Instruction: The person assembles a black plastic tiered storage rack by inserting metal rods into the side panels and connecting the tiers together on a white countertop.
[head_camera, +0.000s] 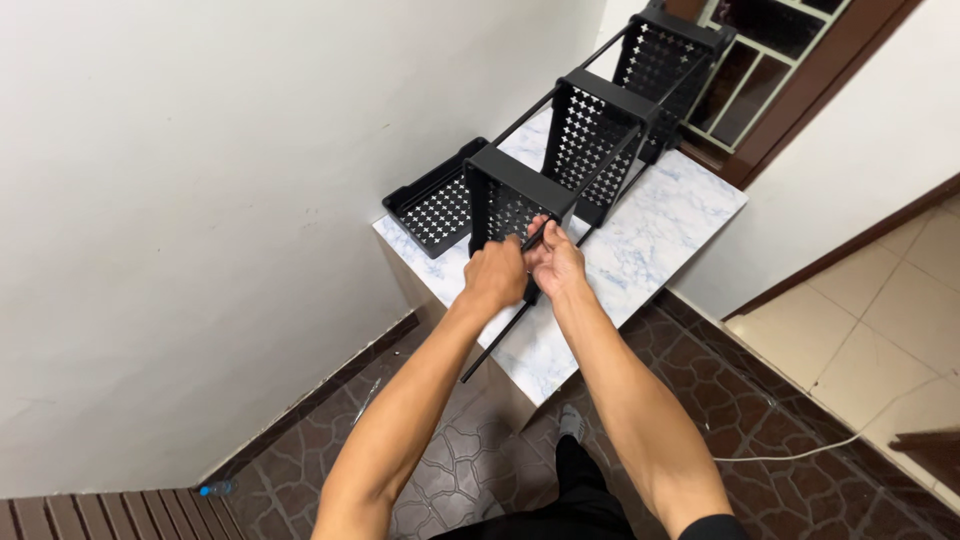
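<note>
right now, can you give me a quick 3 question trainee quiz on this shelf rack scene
1. True or false: both hands grip the black rod at the nearest shelf panel.
2. What does the rack lie on? A) marble-patterned table B) wooden chair C) floor
3. What lies flat by the wall, apart from the rack?

Key
1. True: left hand and right hand close on the rod at the nearest panel.
2. A: the table.
3. A loose perforated shelf tray.

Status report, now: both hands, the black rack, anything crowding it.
Left hand and right hand both grip the nearest shelf panel of the black rack, at a thin black rod. Rack lies sideways on the marble table. Loose tray alongside, by the wall.
</note>
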